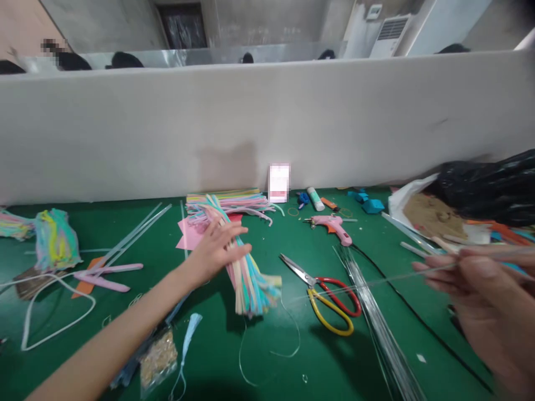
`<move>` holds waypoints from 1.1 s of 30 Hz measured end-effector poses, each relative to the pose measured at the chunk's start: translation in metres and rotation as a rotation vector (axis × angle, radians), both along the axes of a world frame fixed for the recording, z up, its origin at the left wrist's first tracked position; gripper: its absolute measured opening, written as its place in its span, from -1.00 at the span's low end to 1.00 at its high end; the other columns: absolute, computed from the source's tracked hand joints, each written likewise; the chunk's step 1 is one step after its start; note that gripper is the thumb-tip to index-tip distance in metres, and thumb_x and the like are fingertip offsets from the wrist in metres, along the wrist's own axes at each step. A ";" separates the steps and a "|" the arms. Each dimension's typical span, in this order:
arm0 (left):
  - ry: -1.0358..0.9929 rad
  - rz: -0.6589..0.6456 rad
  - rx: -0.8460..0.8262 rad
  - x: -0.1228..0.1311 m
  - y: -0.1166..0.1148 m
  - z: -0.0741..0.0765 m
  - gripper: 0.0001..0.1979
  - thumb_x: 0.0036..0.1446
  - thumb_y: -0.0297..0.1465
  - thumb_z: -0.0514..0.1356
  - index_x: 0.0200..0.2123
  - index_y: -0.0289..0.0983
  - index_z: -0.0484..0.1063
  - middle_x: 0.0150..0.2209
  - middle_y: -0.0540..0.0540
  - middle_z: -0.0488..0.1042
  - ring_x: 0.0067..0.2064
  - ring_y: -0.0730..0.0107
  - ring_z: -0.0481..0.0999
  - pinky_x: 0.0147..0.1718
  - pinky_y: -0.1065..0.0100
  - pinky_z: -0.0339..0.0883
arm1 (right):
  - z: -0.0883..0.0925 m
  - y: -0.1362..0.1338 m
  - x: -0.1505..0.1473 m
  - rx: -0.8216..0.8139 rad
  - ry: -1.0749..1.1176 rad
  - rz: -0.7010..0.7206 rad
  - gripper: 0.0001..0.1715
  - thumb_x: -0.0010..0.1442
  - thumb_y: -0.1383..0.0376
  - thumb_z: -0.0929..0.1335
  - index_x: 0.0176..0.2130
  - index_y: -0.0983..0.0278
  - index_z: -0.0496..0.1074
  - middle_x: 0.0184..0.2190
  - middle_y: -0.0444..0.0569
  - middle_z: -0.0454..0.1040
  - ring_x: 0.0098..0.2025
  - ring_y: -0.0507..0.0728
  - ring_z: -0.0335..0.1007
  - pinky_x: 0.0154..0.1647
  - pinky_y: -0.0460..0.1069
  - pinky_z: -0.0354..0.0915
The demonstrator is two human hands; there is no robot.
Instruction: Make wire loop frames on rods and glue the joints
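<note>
My left hand (pixel 221 242) lies across a bundle of pastel pipe cleaners (pixel 248 284), fingers and thumb over its middle and holding it. The bundle slants down to the right, its lower end fanned out. Thin wire (pixel 299 334) curls on the table just below that end. At the right, close to the camera, my right hand (pixel 489 301) pinches a thin, shiny strand (pixel 388 278) that runs left above the scissors (pixel 330 298). The strand is blurred, and I cannot tell where its far end lies. The scissors have one red and one yellow handle.
A bunch of silvery wires (pixel 376 328) lies right of the scissors. Behind are a pink glue gun (pixel 332 223) with a black cord and more pipe cleaners (pixel 251 197). Glue sticks (pixel 129 239) and a fluffy pastel piece (pixel 56 239) are left. A white partition (pixel 209 122) stands behind.
</note>
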State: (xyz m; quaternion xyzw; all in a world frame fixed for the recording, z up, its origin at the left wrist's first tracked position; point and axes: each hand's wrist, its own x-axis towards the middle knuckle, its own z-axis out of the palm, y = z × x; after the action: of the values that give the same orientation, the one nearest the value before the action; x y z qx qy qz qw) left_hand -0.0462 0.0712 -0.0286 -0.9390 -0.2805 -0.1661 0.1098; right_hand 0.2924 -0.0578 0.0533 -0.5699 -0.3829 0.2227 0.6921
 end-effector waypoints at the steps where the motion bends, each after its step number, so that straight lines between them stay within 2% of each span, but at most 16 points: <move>1: -0.015 -0.005 -0.008 0.002 -0.013 -0.012 -0.67 0.28 -0.55 0.03 0.00 -0.09 0.39 0.12 -0.16 0.35 0.20 0.14 0.24 0.17 -0.13 0.00 | 0.002 0.001 0.001 0.016 0.039 0.002 -0.82 -0.09 0.22 0.56 -0.47 0.18 0.53 -0.54 -0.08 0.49 -0.49 0.07 0.51 -0.44 -0.06 0.48; 4: -0.010 -0.010 -0.058 0.009 -0.035 -0.037 -0.66 0.25 -0.59 0.04 0.01 -0.15 0.37 0.06 -0.23 0.38 0.10 0.14 0.34 0.09 -0.03 0.18 | 0.006 0.007 -0.008 0.050 0.060 0.042 -0.82 -0.12 0.24 0.57 -0.50 0.20 0.53 -0.57 -0.06 0.48 -0.52 0.10 0.51 -0.52 -0.04 0.48; 6: 0.001 -0.018 -0.096 0.010 -0.042 -0.043 -0.66 0.22 -0.56 0.07 0.05 -0.26 0.34 0.04 -0.30 0.38 0.09 0.12 0.35 0.04 0.09 0.27 | 0.007 0.011 -0.021 0.050 0.041 0.112 -0.83 -0.09 0.24 0.55 -0.48 0.21 0.54 -0.55 -0.05 0.51 -0.52 0.10 0.52 -0.51 -0.04 0.51; 8: 0.002 -0.003 -0.129 0.006 -0.048 -0.042 -0.63 0.18 -0.54 0.08 0.08 -0.35 0.29 0.07 -0.36 0.34 0.10 0.09 0.34 -0.01 0.15 0.32 | 0.005 0.014 -0.035 0.021 0.005 0.205 -0.87 -0.04 0.25 0.53 -0.45 0.21 0.54 -0.52 -0.06 0.54 -0.49 0.10 0.54 -0.47 -0.06 0.53; 10: -0.006 0.030 -0.142 -0.001 -0.053 -0.041 -0.66 0.21 -0.53 0.05 0.06 -0.34 0.30 0.08 -0.36 0.32 0.07 0.10 0.35 -0.05 0.17 0.35 | 0.002 0.017 -0.048 -0.012 -0.049 0.278 -0.90 0.00 0.27 0.51 -0.45 0.22 0.54 -0.49 -0.05 0.57 -0.45 0.11 0.56 -0.42 -0.06 0.55; 15: -0.021 0.075 -0.138 -0.008 -0.057 -0.046 -0.78 0.23 -0.57 0.02 -0.19 -0.26 0.42 0.02 -0.26 0.39 0.09 0.10 0.32 0.06 0.04 0.23 | -0.005 0.023 -0.070 -0.063 -0.115 0.390 -0.93 0.06 0.26 0.48 -0.39 0.20 0.54 -0.43 -0.07 0.61 -0.39 0.12 0.59 -0.33 -0.04 0.57; 18: -0.007 0.053 -0.155 -0.005 -0.058 -0.047 -0.73 0.15 -0.64 0.04 -0.21 -0.23 0.43 -0.02 -0.20 0.42 0.09 0.15 0.32 0.12 0.02 0.15 | -0.005 0.026 -0.077 -0.094 -0.125 0.419 -0.93 0.08 0.24 0.47 -0.37 0.17 0.53 -0.44 -0.10 0.61 -0.40 0.11 0.59 -0.32 -0.02 0.57; 23: 0.045 0.025 -0.197 -0.002 -0.059 -0.036 -0.66 0.02 -0.65 0.11 -0.14 -0.25 0.43 -0.03 -0.20 0.40 0.11 0.10 0.30 0.20 -0.04 0.03 | -0.005 0.030 -0.082 -0.089 -0.139 0.428 -0.93 0.08 0.25 0.48 -0.38 0.17 0.52 -0.43 -0.11 0.61 -0.39 0.10 0.59 -0.32 -0.02 0.56; 28: 0.097 0.026 -0.251 -0.002 -0.055 -0.027 -0.65 0.03 -0.63 0.10 -0.13 -0.21 0.44 -0.06 -0.15 0.41 0.11 0.11 0.28 0.24 -0.08 -0.10 | -0.012 0.039 -0.089 -0.061 -0.199 0.467 -0.91 0.09 0.25 0.47 -0.36 0.21 0.52 -0.40 -0.09 0.60 -0.38 0.09 0.58 -0.35 -0.05 0.55; 33: 0.077 0.019 -0.296 0.000 -0.051 -0.025 -0.64 0.01 -0.64 0.10 -0.14 -0.22 0.44 -0.04 -0.15 0.41 0.13 0.12 0.26 0.24 -0.03 -0.09 | -0.016 0.043 -0.093 -0.016 -0.335 0.524 -0.93 0.12 0.26 0.45 -0.36 0.22 0.52 -0.36 -0.09 0.60 -0.37 0.06 0.55 -0.34 -0.07 0.53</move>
State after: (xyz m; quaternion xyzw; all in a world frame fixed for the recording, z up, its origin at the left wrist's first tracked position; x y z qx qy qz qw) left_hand -0.0466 0.0205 -0.0537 -0.9480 -0.3061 -0.0856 -0.0174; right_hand 0.1990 -0.0145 0.0368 -0.4860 -0.6238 0.2993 0.5339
